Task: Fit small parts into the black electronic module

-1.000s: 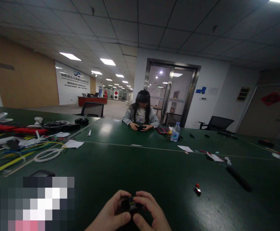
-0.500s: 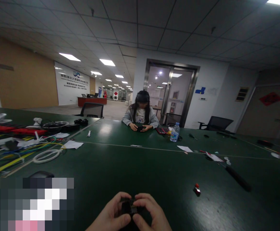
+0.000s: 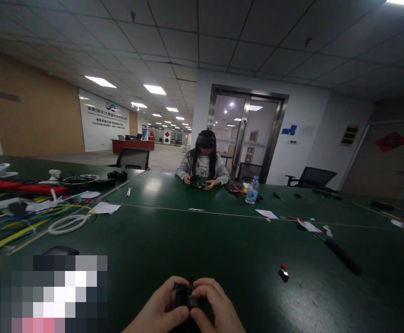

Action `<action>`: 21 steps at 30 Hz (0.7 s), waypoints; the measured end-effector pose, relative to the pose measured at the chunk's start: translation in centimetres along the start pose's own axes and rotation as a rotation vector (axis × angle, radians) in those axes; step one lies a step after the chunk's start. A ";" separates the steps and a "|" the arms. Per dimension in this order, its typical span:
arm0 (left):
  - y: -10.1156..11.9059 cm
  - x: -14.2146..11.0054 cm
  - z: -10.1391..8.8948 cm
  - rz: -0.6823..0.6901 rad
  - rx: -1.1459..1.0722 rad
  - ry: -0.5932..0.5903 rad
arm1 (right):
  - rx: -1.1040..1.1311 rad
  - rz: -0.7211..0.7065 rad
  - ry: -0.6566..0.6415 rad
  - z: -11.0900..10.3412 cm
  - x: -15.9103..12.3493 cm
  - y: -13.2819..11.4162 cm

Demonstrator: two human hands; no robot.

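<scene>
A small black boxy part [image 3: 184, 296] is held at the near edge of the view, over the green table [image 3: 146, 259]. My left hand [image 3: 163, 307] grips it from the left, thumb in front and fingers behind. My right hand [image 3: 215, 305] closes on its right side, the thumb close to the left thumb. Fingers cover much of the part, so its exact kind cannot be made out. To the right lies a small red and silver piece [image 3: 284, 272], apart from both hands.
A person [image 3: 203, 162] sits across the table, holding a dark object. A water bottle [image 3: 252, 190] stands to that person's side. Cables and tools clutter the left, including a white coiled cable [image 3: 68, 225]. A black-handled tool [image 3: 343, 256] lies at right; a wrench [image 3: 128, 192] lies farther off.
My hands stay in nearly the same place, with the black part turned slightly between the fingers. Across the table, the person's dark object has opened or tilted, showing a greenish-yellow patch.
</scene>
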State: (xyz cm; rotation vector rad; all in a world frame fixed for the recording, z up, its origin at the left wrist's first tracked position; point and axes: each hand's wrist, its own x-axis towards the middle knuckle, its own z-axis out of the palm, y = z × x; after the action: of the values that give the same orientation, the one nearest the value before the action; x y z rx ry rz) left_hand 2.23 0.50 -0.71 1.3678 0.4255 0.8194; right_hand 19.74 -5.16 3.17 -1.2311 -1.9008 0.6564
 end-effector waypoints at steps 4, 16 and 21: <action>0.6 -0.1 0.2 -0.018 -0.100 -0.040 | 0.018 0.022 0.011 0.0 0.0 -0.3; 1.5 -0.3 0.5 -0.053 -0.116 -0.043 | 0.178 0.089 -0.019 -0.5 0.1 -0.5; 2.4 -0.4 0.8 -0.084 -0.079 -0.019 | 0.189 0.075 -0.031 -0.4 0.2 -0.3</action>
State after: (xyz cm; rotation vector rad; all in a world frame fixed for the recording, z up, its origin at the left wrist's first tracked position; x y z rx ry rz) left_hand 1.87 -0.33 1.63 1.2754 0.4287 0.7454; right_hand 19.85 -5.13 3.65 -1.1810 -1.7790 0.8789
